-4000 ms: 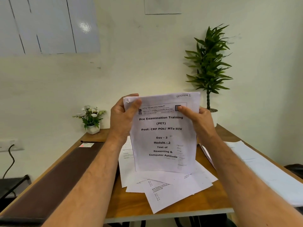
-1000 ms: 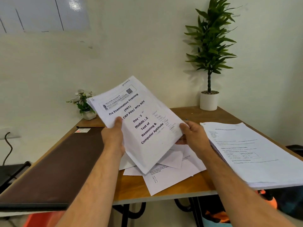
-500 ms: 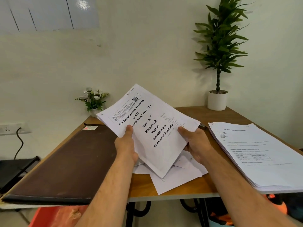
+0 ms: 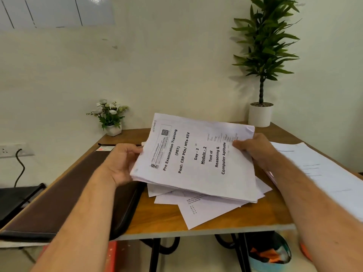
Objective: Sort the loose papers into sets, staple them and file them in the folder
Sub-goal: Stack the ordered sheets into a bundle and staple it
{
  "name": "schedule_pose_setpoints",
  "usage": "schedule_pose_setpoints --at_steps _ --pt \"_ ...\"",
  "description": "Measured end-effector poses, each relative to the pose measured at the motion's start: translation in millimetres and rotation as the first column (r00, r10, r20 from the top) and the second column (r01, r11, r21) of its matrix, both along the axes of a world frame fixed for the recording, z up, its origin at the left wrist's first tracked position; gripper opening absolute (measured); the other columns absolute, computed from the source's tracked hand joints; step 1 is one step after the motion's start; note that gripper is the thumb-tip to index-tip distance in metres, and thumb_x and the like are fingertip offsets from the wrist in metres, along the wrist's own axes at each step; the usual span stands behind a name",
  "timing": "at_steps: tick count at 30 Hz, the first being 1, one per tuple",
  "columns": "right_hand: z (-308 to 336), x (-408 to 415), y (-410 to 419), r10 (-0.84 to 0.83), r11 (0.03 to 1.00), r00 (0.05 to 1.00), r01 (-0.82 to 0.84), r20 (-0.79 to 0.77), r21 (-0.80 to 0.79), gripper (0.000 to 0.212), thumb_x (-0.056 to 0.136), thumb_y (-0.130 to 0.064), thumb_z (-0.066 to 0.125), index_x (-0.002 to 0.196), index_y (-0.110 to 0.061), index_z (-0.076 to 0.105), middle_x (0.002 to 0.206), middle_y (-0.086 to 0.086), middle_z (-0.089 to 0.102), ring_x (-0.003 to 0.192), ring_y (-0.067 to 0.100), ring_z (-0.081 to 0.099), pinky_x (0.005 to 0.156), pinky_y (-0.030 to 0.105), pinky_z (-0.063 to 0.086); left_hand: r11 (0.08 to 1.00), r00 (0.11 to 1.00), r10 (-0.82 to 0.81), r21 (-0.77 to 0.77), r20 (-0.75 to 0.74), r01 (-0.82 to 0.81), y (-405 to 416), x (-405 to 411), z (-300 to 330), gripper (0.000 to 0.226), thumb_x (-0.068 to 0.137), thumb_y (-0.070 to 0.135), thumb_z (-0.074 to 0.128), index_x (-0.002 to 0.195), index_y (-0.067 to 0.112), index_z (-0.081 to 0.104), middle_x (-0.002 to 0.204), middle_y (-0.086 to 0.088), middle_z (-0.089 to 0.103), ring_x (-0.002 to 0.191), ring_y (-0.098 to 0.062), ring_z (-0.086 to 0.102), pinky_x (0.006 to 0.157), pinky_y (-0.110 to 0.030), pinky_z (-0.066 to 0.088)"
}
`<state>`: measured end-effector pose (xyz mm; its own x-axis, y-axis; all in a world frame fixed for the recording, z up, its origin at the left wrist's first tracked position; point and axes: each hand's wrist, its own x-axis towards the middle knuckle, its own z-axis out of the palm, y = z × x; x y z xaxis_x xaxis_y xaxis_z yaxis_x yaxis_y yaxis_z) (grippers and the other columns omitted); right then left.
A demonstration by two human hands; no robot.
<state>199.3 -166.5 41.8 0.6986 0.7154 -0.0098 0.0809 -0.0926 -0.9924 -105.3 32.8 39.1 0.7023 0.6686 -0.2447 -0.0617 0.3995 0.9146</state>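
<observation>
Now gripping paper set (image 4: 198, 161) at both short ends, left hand (image 4: 122, 165) and right hand (image 4: 255, 149); long axis 9-to-3, folder (image 4: 64, 195) at 8.

A pale cream wall (image 4: 157, 65) filled the upper frame; a glossy whiteboard (image 4: 55, 10) hung upper left, above the brown wooden surface (image 4: 255, 216).

I have a single view, from the head camera, looking forward and slightly down over the wooden table (image 4: 235, 220) toward the cream wall behind it. It sits close: both forearms run in from the bottom corners, and the left hand (image 4: 122, 165) and right hand (image 4: 255, 150) meet near frame centre. Wide-angle bending shows at the edges. Beyond the right hand, a tall potted plant (image 4: 263, 55) reaches the top edge.
</observation>
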Motion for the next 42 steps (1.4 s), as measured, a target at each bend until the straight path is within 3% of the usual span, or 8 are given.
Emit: schedule_pose_setpoints --at_steps 4,8,10,15,23,29,33,42 --pt "15.5 -2.0 5.0 0.008 0.994 0.999 -0.012 0.038 0.111 0.012 0.087 -0.003 0.073 0.099 -0.006 0.071 0.095 0.009 0.078 0.085 0.027 0.076 0.083 0.045 0.06 0.978 0.988 -0.122 0.157 -0.097 0.136 1.5 9.4 6.9 0.045 0.087 -0.001 0.064 0.13 0.009 0.058 0.125 -0.02 0.069 0.11 -0.039 0.069 0.08 -0.052 0.062" --pt "14.7 -10.8 3.5 0.064 0.966 0.994 -0.041 -0.084 0.254 0.018 0.092 -0.011 0.069 0.11 -0.006 0.068 0.095 0.007 0.078 0.085 0.024 0.076 0.069 0.035 0.061 0.979 0.998 -0.009 0.202 -0.056 0.02 3.4 20.2 5.8 0.045 0.089 -0.01 0.059 0.13 0.009 0.059 0.12 -0.018 0.072 0.106 -0.039 0.071 0.078 -0.052 0.062" --pt "7.8 -12.1 2.4 0.13 0.972 0.986 -0.107 -0.1 0.209 0.026 0.092 -0.014 0.07 0.118 -0.01 0.067 0.104 0.009 0.077 0.092 0.029 0.075 0.076 0.042 0.06 0.983 1.0 0.028 0.181 -0.015 -0.024 1.9 21.4 5.3 0.046 0.089 -0.011 0.058 0.131 0.008 0.059 0.12 -0.018 0.071 0.105 -0.037 0.072 0.077 -0.05 0.063" --pt "-1.7 -10.9 0.4 0.061 0.982 0.994 -0.043 -0.095 0.186 0.024 0.09 -0.011 0.072 0.114 -0.013 0.07 0.102 0.005 0.077 0.082 0.022 0.076 0.058 0.03 0.059 0.996 0.998 -0.063 0.057 -0.024 0.065 -3.7 16.5 2.2 0.04 0.091 0.001 0.061 0.13 0.01 0.06 0.122 -0.018 0.071 0.111 -0.037 0.069 0.082 -0.055 0.06" --pt "-3.9 -3.7 2.7 0.11 0.985 0.993 -0.104 -0.036 0.136 0.027 0.09 -0.011 0.071 0.118 -0.013 0.068 0.107 0.007 0.076 0.092 0.028 0.075 0.086 0.047 0.059 0.997 0.995 -0.083 -0.012 -0.05 0.082 -11.8 25.0 -17.9 0.046 0.09 -0.006 0.057 0.134 0.008 0.057 0.124 -0.02 0.069 0.111 -0.038 0.069 0.08 -0.053 0.061" --pt "1.0 3.3 -5.8 0.135 0.981 0.99 -0.127 -0.049 0.147 0.028 0.091 -0.01 0.07 0.118 -0.012 0.068 0.106 0.008 0.076 0.088 0.025 0.075 0.069 0.035 0.06 0.988 0.987 -0.156 0.016 0.041 0.156 -16.1 24.1 -24.7 0.048 0.088 -0.011 0.055 0.132 0.007 0.059 0.129 -0.022 0.066 0.117 -0.041 0.065 0.086 -0.056 0.058" --pt "-0.1 3.6 -9.5 0.274 0.95 0.95 -0.243 -0.153 0.197 0.038 0.088 -0.006 0.071 0.125 -0.014 0.063 0.114 0.012 0.074 0.1 0.033 0.073 0.08 0.047 0.06 0.981 0.998 0.023 0.192 0.066 -0.035 -19.1 32.2 -22.6 0.046 0.088 -0.016 0.056 0.13 0.005 0.061 0.123 -0.019 0.07 0.111 -0.036 0.069 0.093 -0.053 0.057" --pt "-0.8 1.6 -2.8 0.161 0.904 0.984 -0.118 -0.073 0.41 0.046 0.076 -0.005 0.078 0.12 -0.006 0.067 0.114 0.012 0.074 0.105 0.035 0.071 0.091 0.051 0.055 0.874 0.954 0.235 0.389 0.186 -0.291 -26.4 46.5 -7.6 0.029 0.087 -0.011 0.066 0.104 0.012 0.071 0.104 -0.007 0.078 0.091 -0.023 0.076 0.076 -0.036 0.062"
